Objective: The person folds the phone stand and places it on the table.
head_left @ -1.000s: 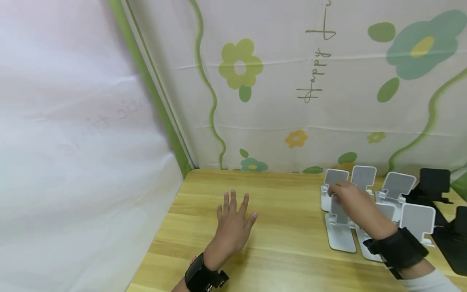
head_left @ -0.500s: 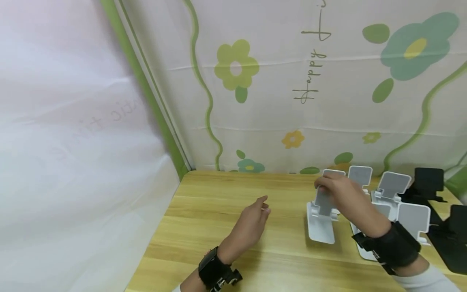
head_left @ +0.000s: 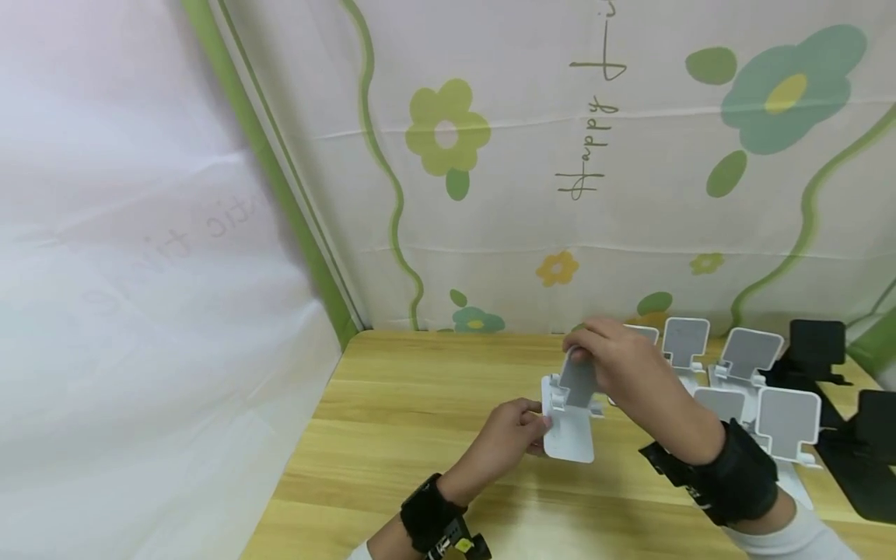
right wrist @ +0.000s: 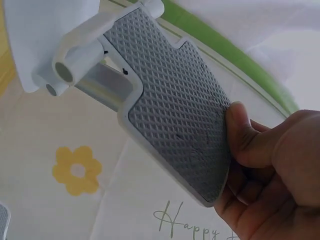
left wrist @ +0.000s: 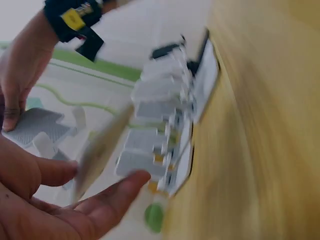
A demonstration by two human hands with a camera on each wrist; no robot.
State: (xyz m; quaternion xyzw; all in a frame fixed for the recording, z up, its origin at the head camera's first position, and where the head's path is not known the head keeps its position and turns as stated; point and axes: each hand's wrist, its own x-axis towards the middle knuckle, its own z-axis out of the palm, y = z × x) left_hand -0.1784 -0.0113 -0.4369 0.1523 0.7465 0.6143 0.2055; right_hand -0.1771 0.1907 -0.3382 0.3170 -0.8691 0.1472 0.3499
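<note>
A white folding phone stand (head_left: pixel 570 435) with a grey pad is held up over the table in the head view. My right hand (head_left: pixel 623 365) pinches the top edge of its upright plate. In the right wrist view, the textured grey pad (right wrist: pixel 170 105) faces the camera, with the thumb on its edge. My left hand (head_left: pixel 509 432) is at the left edge of the base, thumb in front and fingers behind. The left wrist view shows the base (left wrist: pixel 102 150) blurred and edge-on between thumb and fingers.
On the right of the wooden table (head_left: pixel 420 389) stand several more white phone stands (head_left: pixel 787 424), partly behind my right arm. Beyond them are black stands (head_left: pixel 817 342). A printed flower curtain (head_left: pixel 490 233) hangs along the back edge, a white sheet (head_left: pixel 175 350) on the left.
My right hand has lifted a white phone stand from the front of the group and carried it left. My left hand, first spread over the table, has moved right and taken the base's edge.
</note>
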